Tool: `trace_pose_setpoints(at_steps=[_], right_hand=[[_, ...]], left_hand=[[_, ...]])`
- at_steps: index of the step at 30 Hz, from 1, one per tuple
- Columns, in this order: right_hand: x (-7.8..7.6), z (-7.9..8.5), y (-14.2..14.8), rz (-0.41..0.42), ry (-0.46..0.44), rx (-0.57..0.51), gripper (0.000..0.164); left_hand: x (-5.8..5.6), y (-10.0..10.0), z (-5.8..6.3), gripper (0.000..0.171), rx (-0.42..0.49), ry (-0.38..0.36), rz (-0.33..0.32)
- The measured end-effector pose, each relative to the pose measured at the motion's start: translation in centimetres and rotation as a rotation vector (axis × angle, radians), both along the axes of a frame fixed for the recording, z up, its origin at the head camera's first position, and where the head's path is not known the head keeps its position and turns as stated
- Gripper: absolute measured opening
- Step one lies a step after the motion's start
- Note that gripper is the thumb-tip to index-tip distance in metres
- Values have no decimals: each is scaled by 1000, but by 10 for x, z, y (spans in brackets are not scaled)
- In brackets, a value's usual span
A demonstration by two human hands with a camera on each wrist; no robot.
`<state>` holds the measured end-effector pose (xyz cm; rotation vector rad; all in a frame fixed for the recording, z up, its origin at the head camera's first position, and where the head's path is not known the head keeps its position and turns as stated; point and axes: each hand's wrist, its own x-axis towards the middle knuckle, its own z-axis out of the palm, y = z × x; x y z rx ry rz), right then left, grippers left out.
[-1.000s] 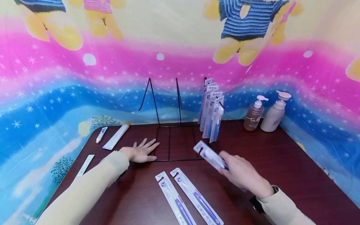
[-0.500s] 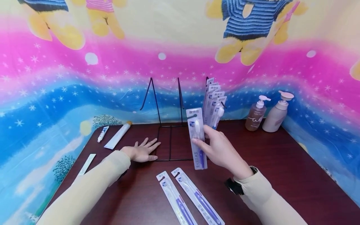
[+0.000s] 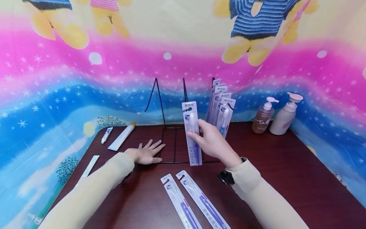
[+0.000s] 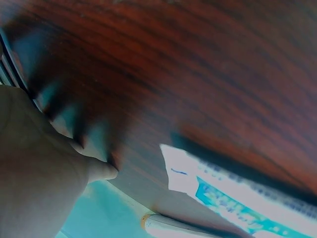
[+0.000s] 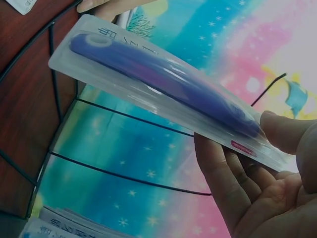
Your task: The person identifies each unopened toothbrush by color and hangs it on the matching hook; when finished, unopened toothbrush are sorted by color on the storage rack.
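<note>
My right hand [image 3: 213, 140] pinches a packaged toothbrush [image 3: 192, 149] with a purple handle between thumb and fingers. The pack stands nearly upright, its holed top overlapping the middle hook of a black wire rack [image 3: 175, 146] in the head view. In the right wrist view, the purple handle end [image 5: 163, 84] points away from the fingers. Flat on the table, my left hand [image 3: 147, 152] spreads its fingers at the rack's left base wire. Several packaged toothbrushes [image 3: 226, 111] hang on the right hook. Two more packs, a left one [image 3: 181, 200] and a right one [image 3: 204, 203], lie in front.
Toothpaste tubes lie at the left: a large one [image 3: 122, 136], a small one [image 3: 106, 135] and another [image 3: 91, 165] by the left sleeve. An amber pump bottle [image 3: 261, 121] and a pale pump bottle [image 3: 283, 119] stand back right. Patterned cloth [image 3: 137, 63] hangs behind the table.
My right hand has moved left and up, turning the toothbrush pack from slanted to nearly upright before the middle hook. The left hand stays in place.
</note>
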<state>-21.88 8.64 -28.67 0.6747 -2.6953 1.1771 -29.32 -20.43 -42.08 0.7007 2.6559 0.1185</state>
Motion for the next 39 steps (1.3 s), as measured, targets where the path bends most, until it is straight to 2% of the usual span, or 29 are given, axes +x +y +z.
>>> trace_pose_setpoints(at_steps=[5, 12, 19, 27, 34, 39], right_hand=[[-23, -1, -7, -12, -40, -3, 33], [-70, 1, -22, -54, -112, -15, 26], [-101, 5, -39, -111, -230, -119, 33], [-116, 9, -45, -98, -218, -159, 35], [-122, 12, -48, -119, -312, -232, 40], [-122, 11, -49, -144, -312, -244, 47]], left_hand=[[1, 0, 2, 73, -2, 4, -3], [-1, -1, -1, 74, -15, -10, -1], [-2, -2, -2, 74, -10, -11, -7], [0, 1, 2, 73, -1, -6, -6], [-1, 1, 1, 72, -5, 10, -17], [1, 1, 2, 72, -2, 1, -9]])
